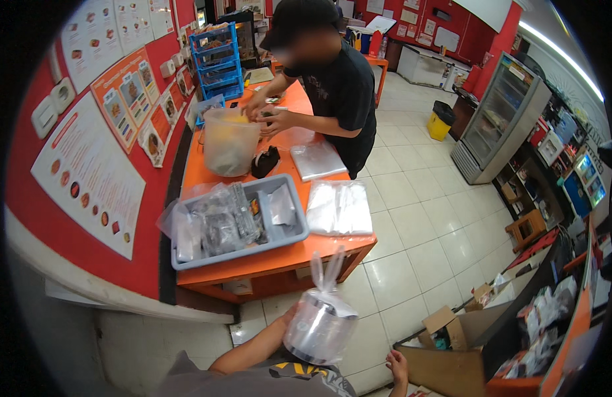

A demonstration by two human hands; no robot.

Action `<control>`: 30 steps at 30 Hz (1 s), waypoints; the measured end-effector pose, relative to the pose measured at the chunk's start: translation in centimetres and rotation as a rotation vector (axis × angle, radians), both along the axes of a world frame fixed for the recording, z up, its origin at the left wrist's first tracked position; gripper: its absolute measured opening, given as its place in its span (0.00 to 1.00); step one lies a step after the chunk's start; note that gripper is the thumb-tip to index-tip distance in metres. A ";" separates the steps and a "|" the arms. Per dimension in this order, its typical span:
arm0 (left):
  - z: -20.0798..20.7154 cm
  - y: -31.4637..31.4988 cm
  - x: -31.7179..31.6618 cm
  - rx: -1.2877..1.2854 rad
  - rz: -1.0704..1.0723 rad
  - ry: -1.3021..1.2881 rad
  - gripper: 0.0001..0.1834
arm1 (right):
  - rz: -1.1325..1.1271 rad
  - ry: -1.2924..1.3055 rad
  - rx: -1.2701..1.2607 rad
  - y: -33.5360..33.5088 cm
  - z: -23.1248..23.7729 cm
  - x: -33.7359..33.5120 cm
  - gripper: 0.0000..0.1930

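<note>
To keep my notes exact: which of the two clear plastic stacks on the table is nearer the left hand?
The front stack, beside the grey tray; the back stack lies farther from the left hand, by the co-worker.

Left fingers (291, 315) — partly hidden behind clear bag (319, 331).

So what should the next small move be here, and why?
Probably bring the right hand over to the upright handles of the clear plastic bag: the handles stand free on top, the right hand looks empty, and only the left hand appears to support the bag.
</note>
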State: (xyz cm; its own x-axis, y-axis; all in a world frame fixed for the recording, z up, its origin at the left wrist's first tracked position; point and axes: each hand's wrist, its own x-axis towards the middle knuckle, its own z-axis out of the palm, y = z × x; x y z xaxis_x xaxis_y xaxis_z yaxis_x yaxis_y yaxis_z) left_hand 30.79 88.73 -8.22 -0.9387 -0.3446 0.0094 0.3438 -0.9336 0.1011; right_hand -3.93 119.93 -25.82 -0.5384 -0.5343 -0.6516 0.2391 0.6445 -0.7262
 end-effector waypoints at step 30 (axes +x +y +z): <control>7.8 -34.3 -67.2 -0.474 0.542 -0.399 0.49 | 0.156 -0.650 -0.528 -52.4 21.4 -53.6 0.30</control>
State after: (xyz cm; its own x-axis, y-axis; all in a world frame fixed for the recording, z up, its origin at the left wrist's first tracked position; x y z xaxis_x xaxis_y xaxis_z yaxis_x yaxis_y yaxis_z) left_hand -36.36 54.47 -0.42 -0.6069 -0.7942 -0.0308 0.5894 -0.4757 0.6529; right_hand -57.53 67.58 -4.45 -0.0388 -0.8922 -0.4499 0.6495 0.3197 -0.6899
